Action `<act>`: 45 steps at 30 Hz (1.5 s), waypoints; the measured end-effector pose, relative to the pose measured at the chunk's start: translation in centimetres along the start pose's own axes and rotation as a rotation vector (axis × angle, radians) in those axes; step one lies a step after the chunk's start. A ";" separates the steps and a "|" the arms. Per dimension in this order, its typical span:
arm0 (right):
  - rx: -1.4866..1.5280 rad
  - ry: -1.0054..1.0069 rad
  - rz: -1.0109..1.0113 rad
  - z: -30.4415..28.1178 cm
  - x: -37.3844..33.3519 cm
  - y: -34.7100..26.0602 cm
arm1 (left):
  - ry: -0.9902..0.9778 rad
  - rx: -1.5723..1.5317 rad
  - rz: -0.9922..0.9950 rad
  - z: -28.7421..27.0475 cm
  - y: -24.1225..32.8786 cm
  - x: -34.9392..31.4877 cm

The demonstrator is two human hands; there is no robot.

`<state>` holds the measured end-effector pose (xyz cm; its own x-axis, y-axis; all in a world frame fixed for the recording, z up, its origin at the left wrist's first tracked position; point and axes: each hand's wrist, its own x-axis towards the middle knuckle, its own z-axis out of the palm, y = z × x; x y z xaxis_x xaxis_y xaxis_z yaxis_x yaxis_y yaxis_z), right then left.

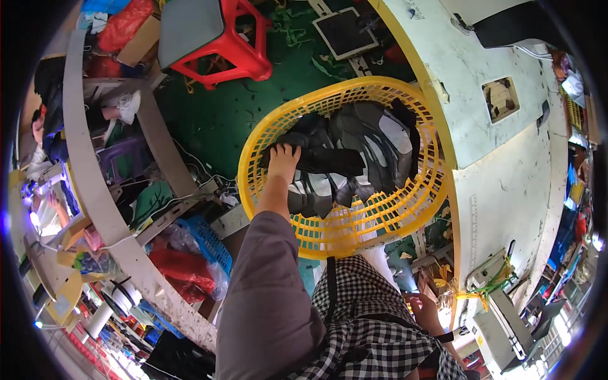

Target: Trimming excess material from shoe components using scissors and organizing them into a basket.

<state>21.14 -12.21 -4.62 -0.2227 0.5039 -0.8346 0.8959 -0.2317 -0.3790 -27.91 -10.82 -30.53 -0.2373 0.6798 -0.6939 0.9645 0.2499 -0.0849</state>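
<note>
My left hand (285,162) reaches into a yellow plastic basket (256,136), its fingers closed over the left end of a dark, flat bundle of black material (332,161). Around and under that bundle, the basket holds a heap of black and grey cut pieces (367,130), several of them curved like shoe parts and stacked in overlapping layers. My right hand (424,311) hangs low beside my checked apron (380,323), away from the basket. Its fingers are loosely bent and apart, and I see nothing in them.
A red stool (237,54) with a grey seat stands beyond the basket. To the right rises a pale workbench (472,107) with a square cutout. Left are a shelf frame (95,158), cables, a blue crate (206,244) and red bags (180,269). Scraps litter the green floor (209,120).
</note>
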 end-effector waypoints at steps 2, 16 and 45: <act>0.013 -0.028 0.066 -0.3 1.1 -0.9 | 0.071 -0.151 -0.009 0.2 -0.8 0.6; 0.827 -0.107 -0.259 1.0 3.6 -10.7 | -0.174 -1.315 0.394 -10.7 10.0 -22.4; 0.450 -0.076 0.056 0.9 2.3 -3.1 | 0.262 -0.174 -0.011 2.3 4.0 0.4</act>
<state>17.48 -11.03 -5.72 -0.2214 0.4221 -0.8791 0.6547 -0.6038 -0.4548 -23.92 -11.15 -32.78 -0.2908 0.8254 -0.4838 0.9328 0.3570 0.0484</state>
